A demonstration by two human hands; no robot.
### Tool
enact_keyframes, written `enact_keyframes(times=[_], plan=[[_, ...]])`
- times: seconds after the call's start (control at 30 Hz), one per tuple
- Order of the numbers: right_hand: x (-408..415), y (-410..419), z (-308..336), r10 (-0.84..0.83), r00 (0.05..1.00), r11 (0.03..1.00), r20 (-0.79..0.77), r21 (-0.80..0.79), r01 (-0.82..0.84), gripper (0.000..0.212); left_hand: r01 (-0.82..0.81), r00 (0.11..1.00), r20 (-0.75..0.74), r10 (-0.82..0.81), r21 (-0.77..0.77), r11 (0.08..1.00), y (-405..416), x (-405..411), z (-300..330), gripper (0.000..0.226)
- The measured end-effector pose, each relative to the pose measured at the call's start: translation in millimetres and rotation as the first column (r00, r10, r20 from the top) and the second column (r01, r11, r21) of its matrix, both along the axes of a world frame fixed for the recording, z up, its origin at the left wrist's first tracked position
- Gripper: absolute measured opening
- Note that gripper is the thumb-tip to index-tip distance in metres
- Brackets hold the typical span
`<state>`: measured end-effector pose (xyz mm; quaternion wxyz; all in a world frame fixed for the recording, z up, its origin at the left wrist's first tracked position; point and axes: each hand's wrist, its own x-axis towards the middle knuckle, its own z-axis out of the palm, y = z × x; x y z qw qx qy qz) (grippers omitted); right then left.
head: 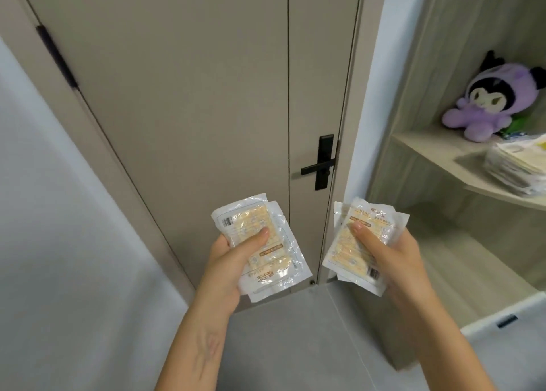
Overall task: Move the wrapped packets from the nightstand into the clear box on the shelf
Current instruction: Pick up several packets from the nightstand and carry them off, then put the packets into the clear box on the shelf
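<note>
- The wrapped packets (260,243) are white with pale orange centres, brown label bands and black barcodes.
- The door (177,95) is beige, its handle (320,163) black.
- The plush toy (490,101) is purple with a black-and-white face.
- The shelf (437,151) shows pale wood grain.
- The floor (295,346) is grey.

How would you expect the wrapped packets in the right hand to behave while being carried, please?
The packets look thin and probably light: the right hand holds several with just a thumb on top. Their glossy film probably slides; they already lie fanned. Wrinkled edges suggest floppy wrappers.
</note>
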<state>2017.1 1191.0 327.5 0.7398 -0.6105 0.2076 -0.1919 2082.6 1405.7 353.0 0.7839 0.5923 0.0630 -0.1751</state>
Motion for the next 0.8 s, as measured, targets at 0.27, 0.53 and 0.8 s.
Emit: enact_keyframes(times=[0.27, 0.53, 0.8], plan=[[55, -91, -2, -0.242, 0.968, 0.970, -0.068, -0.014, 0.242, 0.026, 0.335, 0.941, -0.035, -0.336, -0.030, 0.942, -140, 111, 10, 0.020], [86, -184, 22, -0.547, 0.837, 0.833, -0.023, -0.108, 0.542, 0.023, 0.653, 0.757, -0.012, -0.653, -0.031, 0.757, -292, 184, 19, 0.022], [78, -285, 25, -0.685, 0.729, 0.723, 0.015, -0.111, 0.682, 0.034, 0.750, 0.653, -0.107, -0.750, -0.051, 0.660, -411, 190, 3, 0.032]])
